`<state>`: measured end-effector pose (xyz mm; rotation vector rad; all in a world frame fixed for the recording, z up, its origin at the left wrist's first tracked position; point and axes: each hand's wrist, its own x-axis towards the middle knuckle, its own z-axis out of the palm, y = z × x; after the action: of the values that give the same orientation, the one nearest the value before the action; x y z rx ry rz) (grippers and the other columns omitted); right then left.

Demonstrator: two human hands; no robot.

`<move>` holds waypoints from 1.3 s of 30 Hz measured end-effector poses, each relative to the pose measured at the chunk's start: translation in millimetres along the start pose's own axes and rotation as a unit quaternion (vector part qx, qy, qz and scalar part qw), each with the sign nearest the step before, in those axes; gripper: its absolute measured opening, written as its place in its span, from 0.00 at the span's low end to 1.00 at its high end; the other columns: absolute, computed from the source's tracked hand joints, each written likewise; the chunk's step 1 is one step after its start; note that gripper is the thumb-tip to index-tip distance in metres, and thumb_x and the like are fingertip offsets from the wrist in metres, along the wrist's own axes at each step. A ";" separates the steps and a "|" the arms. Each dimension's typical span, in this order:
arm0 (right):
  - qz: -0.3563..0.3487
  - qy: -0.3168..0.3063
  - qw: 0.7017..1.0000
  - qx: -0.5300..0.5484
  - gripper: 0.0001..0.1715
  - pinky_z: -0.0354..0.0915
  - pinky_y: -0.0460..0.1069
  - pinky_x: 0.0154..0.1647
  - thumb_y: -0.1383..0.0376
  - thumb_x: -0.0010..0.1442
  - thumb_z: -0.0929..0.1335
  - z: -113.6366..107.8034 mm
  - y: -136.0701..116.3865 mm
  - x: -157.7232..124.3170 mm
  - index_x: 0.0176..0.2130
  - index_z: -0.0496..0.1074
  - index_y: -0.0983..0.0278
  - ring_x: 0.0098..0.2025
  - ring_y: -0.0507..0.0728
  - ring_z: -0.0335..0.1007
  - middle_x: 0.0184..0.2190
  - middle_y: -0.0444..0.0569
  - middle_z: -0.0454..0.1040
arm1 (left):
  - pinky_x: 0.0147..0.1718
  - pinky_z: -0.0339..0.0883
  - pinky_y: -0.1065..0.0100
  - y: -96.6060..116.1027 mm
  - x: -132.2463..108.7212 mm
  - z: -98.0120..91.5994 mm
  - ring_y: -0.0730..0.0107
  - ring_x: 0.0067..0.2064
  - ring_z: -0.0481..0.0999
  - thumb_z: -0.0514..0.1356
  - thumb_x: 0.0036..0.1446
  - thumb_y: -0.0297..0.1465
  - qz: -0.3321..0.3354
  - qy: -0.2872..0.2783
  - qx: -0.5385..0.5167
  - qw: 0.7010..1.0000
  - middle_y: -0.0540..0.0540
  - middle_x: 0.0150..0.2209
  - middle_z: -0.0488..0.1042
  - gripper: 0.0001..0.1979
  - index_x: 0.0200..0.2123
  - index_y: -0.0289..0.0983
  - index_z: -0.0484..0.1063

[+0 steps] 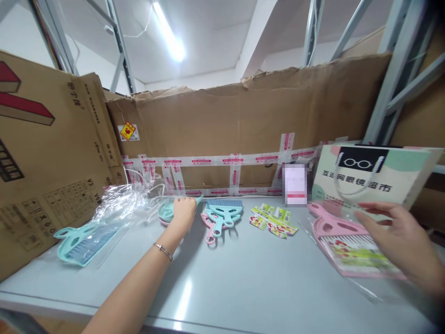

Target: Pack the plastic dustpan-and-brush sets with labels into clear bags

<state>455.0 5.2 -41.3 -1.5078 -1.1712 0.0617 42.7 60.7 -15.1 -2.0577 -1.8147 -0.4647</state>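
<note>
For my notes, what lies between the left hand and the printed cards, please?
In the head view, turquoise brushes lie there, with a pink handle among them.

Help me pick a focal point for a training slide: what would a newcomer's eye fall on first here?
Probably the big paper bag standing at the right, with its black spectacles picture. Next would come the pink dustpan lying just in front of it, then the blue-green dustpan and brush set at the left end of the table.
</note>
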 end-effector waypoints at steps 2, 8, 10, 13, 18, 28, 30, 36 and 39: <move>0.009 -0.014 0.996 0.083 0.16 0.63 0.54 0.36 0.54 0.45 0.68 8.4 -20.8 -8.7 0.33 0.66 0.58 0.38 0.60 0.67 0.38 0.54 0.71 | 0.37 0.54 0.61 -8.5 -3.6 -14.8 0.58 0.36 0.70 0.51 0.50 0.19 0.050 0.015 0.024 0.998 0.39 0.29 0.73 0.10 0.28 0.36 0.70; 0.032 -0.115 0.965 0.235 0.17 0.65 0.54 0.40 0.53 0.44 0.70 41.8 -58.1 -6.6 0.32 0.66 0.60 0.38 0.59 0.69 0.32 0.51 0.73 | 0.42 0.58 0.60 -21.0 -13.2 -56.3 0.62 0.41 0.71 0.46 0.56 0.20 0.245 0.058 -0.032 0.967 0.42 0.36 0.74 0.14 0.32 0.38 0.70; 0.026 -0.194 0.949 0.248 0.20 0.64 0.55 0.45 0.51 0.42 0.71 58.8 -72.8 -8.2 0.33 0.69 0.60 0.43 0.60 0.69 0.36 0.50 0.75 | 0.47 0.58 0.58 -12.7 -15.8 -60.3 0.62 0.47 0.70 0.47 0.57 0.23 0.279 0.064 -0.113 0.952 0.42 0.40 0.74 0.13 0.33 0.39 0.71; 0.067 -0.332 0.901 0.270 0.23 0.66 0.52 0.44 0.49 0.43 0.70 83.0 -92.0 -13.2 0.37 0.72 0.59 0.45 0.60 0.69 0.41 0.49 0.75 | 0.53 0.57 0.59 5.2 -21.3 -60.0 0.64 0.51 0.69 0.51 0.57 0.25 0.326 0.030 -0.235 0.915 0.45 0.41 0.75 0.11 0.30 0.41 0.71; 0.141 -0.586 0.748 0.278 0.26 0.67 0.48 0.26 0.52 0.45 0.71 108.2 -95.8 -17.4 0.41 0.73 0.63 0.29 0.56 0.72 0.31 0.49 0.77 | 0.54 0.59 0.59 20.0 -27.9 -43.3 0.65 0.52 0.69 0.51 0.57 0.24 0.378 0.007 -0.312 0.872 0.45 0.42 0.76 0.11 0.28 0.41 0.71; 0.157 -0.422 0.830 0.329 0.30 0.66 0.48 0.28 0.54 0.40 0.73 125.9 -74.3 -46.4 0.43 0.73 0.63 0.28 0.55 0.71 0.30 0.47 0.77 | 0.40 0.69 0.61 29.7 -27.7 -12.8 0.62 0.45 0.72 0.48 0.59 0.41 -0.019 -0.136 -0.576 0.806 0.40 0.50 0.68 0.22 0.55 0.39 0.58; 0.136 -0.434 0.831 0.319 0.30 0.67 0.50 0.31 0.52 0.40 0.73 126.8 -74.1 -52.3 0.42 0.73 0.63 0.31 0.57 0.72 0.32 0.48 0.77 | 0.41 0.68 0.61 35.8 -31.9 -9.2 0.61 0.44 0.71 0.52 0.56 0.42 -0.017 -0.194 -0.575 0.795 0.42 0.46 0.71 0.24 0.53 0.38 0.62; 0.112 -0.459 0.818 0.329 0.30 0.66 0.54 0.43 0.45 0.51 0.64 134.6 -70.1 -47.1 0.45 0.72 0.61 0.42 0.60 0.72 0.41 0.52 0.76 | 0.37 0.65 0.65 27.8 -29.0 0.5 0.62 0.39 0.71 0.59 0.50 0.40 -0.026 -0.202 -0.579 0.789 0.45 0.38 0.74 0.19 0.43 0.35 0.71; 0.007 -0.384 0.894 0.230 0.26 0.63 0.57 0.49 0.48 0.54 0.62 148.1 -59.4 -37.2 0.42 0.74 0.62 0.47 0.62 0.69 0.43 0.54 0.75 | 0.33 0.65 0.68 10.1 -20.2 -2.5 0.65 0.35 0.72 0.63 0.45 0.41 -0.095 -0.136 -0.623 0.765 0.46 0.35 0.74 0.21 0.40 0.35 0.71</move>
<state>309.3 76.4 -64.8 -1.0691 -1.6119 0.9561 50.2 40.8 -22.9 -2.7763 -2.1279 -1.9565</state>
